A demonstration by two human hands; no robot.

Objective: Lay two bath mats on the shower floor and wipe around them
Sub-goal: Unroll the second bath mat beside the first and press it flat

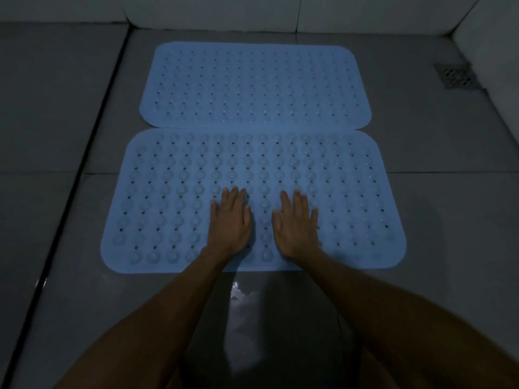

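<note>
Two light blue rubber bath mats with rows of small holes lie flat on the grey tiled shower floor (438, 153). The far mat (254, 82) and the near mat (168, 192) touch along their long edges. My left hand (230, 220) and my right hand (296, 224) rest palm down, side by side, on the near mat close to its front edge. Fingers are spread and hold nothing. No cloth is in view.
A square metal floor drain (456, 75) sits at the far right by the wall. White wall tiles (213, 9) run along the back and right. A dark floor joint (84, 153) runs diagonally at the left. A wet shiny patch (240, 296) lies just before the near mat.
</note>
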